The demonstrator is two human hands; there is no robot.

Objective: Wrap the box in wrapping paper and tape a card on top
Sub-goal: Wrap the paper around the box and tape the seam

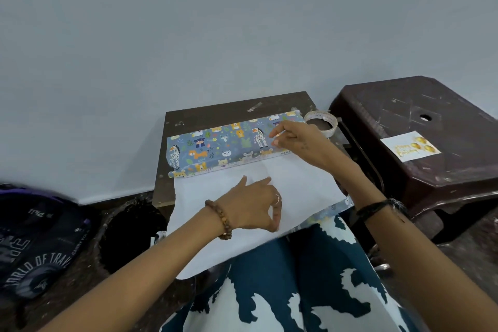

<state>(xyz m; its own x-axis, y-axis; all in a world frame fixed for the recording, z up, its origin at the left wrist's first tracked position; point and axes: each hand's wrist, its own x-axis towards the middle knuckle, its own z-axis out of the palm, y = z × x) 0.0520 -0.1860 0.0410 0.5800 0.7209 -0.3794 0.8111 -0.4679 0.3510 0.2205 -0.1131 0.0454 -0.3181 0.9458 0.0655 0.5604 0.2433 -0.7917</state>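
Animal-print wrapping paper (pixel 215 145) is folded over a long box on the small dark table (pixel 204 113); the box itself is hidden under it. The paper's white underside (pixel 301 183) spreads toward my lap. My right hand (pixel 293 139) rests on the folded flap near the box's right end, with thumb and forefinger pinched together over the print. My left hand (pixel 256 201) lies on the white paper in front of the box, forefinger and thumb stretched forward, the other fingers curled. A tape roll (pixel 322 121) sits at the table's right back corner. The white birthday card (pixel 409 149) lies on the brown plastic stool (pixel 431 105).
A dark backpack (pixel 37 245) with white lettering lies on the floor at the left. A plain grey wall stands right behind the table. My patterned blue and white clothing (pixel 296 291) fills the bottom of the view. A scrap of tape (pixel 254 106) sticks to the tabletop.
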